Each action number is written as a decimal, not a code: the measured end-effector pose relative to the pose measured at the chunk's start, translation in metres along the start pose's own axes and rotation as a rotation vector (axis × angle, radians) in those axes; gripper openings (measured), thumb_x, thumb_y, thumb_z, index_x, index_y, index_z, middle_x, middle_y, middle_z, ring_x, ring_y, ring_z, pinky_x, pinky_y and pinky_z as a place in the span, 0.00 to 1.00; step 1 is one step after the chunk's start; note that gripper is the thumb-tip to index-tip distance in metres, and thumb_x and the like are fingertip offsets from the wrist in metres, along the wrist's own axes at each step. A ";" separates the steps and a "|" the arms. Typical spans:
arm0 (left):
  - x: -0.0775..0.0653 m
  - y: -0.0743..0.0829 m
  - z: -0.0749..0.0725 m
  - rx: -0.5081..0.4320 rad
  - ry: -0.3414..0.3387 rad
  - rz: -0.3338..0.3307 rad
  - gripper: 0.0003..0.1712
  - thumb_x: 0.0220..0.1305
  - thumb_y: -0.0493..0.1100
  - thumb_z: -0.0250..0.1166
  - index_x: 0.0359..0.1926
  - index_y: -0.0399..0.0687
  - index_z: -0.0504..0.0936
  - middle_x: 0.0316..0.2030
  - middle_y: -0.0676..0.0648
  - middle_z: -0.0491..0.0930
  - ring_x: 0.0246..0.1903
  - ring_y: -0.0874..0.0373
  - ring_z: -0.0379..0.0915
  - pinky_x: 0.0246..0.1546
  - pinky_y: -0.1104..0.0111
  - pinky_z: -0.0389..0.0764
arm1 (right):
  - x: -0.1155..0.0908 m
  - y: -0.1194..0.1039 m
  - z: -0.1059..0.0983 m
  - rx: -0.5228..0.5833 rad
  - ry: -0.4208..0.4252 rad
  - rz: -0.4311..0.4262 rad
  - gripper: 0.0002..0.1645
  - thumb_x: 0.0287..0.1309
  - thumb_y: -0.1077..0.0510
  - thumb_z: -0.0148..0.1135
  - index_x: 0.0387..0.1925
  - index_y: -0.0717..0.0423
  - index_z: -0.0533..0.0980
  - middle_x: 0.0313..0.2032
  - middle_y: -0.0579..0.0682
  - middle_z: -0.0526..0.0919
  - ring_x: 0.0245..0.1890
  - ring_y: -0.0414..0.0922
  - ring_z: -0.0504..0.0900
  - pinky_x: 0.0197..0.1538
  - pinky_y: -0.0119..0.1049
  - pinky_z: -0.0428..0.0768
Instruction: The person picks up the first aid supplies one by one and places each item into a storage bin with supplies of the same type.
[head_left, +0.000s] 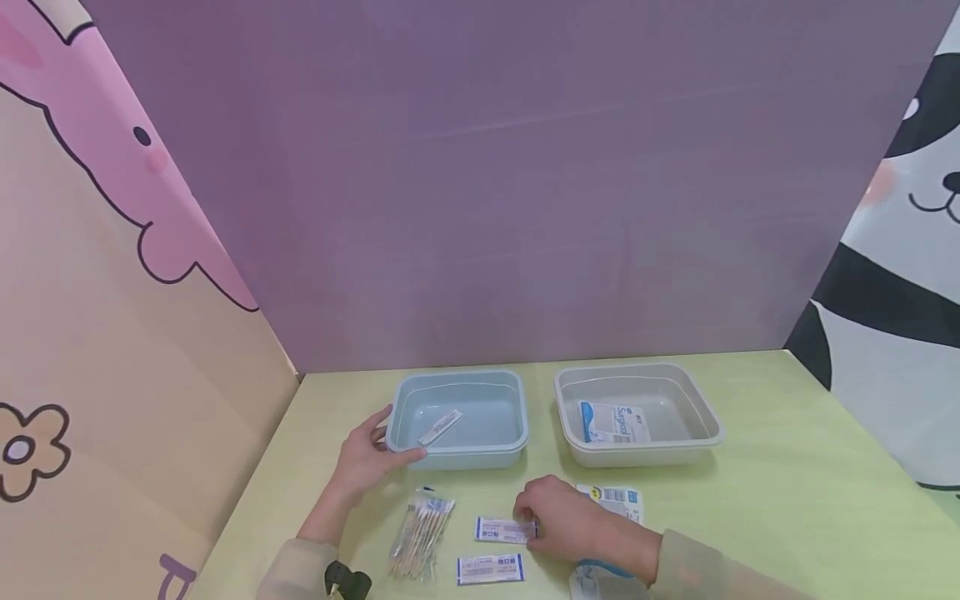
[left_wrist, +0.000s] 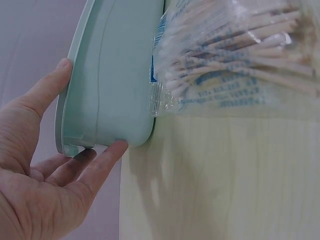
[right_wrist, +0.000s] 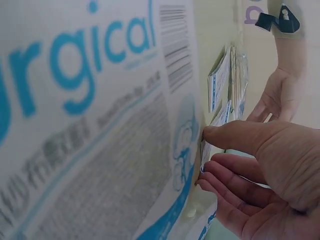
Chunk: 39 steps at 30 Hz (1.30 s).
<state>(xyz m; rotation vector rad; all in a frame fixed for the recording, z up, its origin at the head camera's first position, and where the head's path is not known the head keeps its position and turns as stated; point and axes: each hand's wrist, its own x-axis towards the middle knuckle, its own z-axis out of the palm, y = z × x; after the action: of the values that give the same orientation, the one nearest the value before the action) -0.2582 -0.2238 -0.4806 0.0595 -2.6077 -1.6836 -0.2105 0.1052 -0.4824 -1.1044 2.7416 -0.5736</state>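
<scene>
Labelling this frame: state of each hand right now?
Left hand: holding the light blue bin at its near left corner.
Right hand: at the right end of a small white-and-blue packet; whether pinching it cannot be told.

A pale blue tub (head_left: pixel 468 460) stands upright near the far edge of the table (head_left: pixel 780 500), left of centre, its near-left corner gripped by the left hand (head_left: pixel 366 460). Nearer the front, the right hand (head_left: pixel 566 521) pinches a flat white-and-blue packet (head_left: pixel 498 530), roughly parallel to that edge.
</scene>
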 end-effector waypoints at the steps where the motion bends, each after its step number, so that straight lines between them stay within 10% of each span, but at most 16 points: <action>1: 0.000 0.000 0.000 0.004 0.002 0.000 0.61 0.51 0.44 0.87 0.81 0.39 0.63 0.67 0.28 0.78 0.63 0.33 0.80 0.55 0.51 0.88 | 0.000 -0.001 0.000 0.003 -0.002 0.001 0.14 0.50 0.60 0.82 0.40 0.53 0.88 0.31 0.39 0.83 0.31 0.31 0.72 0.39 0.30 0.79; 24: 0.003 -0.003 0.002 0.022 0.008 -0.004 0.62 0.50 0.46 0.87 0.81 0.41 0.63 0.68 0.28 0.78 0.63 0.33 0.80 0.55 0.52 0.88 | 0.005 -0.011 0.002 0.056 -0.041 0.016 0.13 0.53 0.64 0.79 0.41 0.52 0.89 0.31 0.38 0.86 0.32 0.30 0.76 0.40 0.28 0.81; 39: 0.003 -0.005 0.003 0.020 0.004 -0.002 0.62 0.51 0.47 0.87 0.81 0.41 0.63 0.67 0.28 0.78 0.62 0.34 0.81 0.54 0.53 0.89 | 0.004 -0.010 -0.019 0.000 0.228 -0.127 0.10 0.53 0.69 0.67 0.30 0.52 0.79 0.32 0.41 0.77 0.36 0.34 0.79 0.41 0.26 0.83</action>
<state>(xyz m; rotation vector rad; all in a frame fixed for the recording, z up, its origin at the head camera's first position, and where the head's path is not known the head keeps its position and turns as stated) -0.2616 -0.2232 -0.4865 0.0661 -2.6224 -1.6565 -0.2119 0.1020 -0.4608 -1.2945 2.8746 -0.7604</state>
